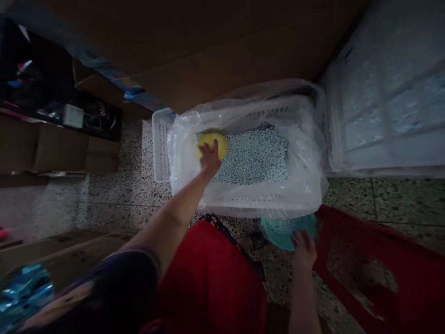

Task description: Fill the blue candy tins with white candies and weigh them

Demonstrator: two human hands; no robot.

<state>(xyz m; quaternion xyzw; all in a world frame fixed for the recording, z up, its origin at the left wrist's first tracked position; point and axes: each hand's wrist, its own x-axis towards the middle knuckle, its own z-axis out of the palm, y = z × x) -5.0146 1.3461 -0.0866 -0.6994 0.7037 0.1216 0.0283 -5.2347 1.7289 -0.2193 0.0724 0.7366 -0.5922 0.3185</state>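
Observation:
In the head view, my left hand (210, 157) reaches into a basket lined with clear plastic and grips a round yellow bowl (222, 144). The bowl rests at the left end of a heap of small pale blue pellets (255, 155). A white plastic basket (161, 144) shows its perforated side beyond the liner (302, 167). Down by the basket's near side is a teal basin (280, 239) with similar pale pellets in it. My right hand (305, 247) holds this basin at its near right rim, fingers bent over the edge.
A large cardboard box (222, 51) stands behind the basket. To the right are a translucent white crate (392, 106) and a red plastic stool-like piece (389, 273) with an opening. Open boxes (59, 148) of goods sit at left on the speckled floor (132, 190).

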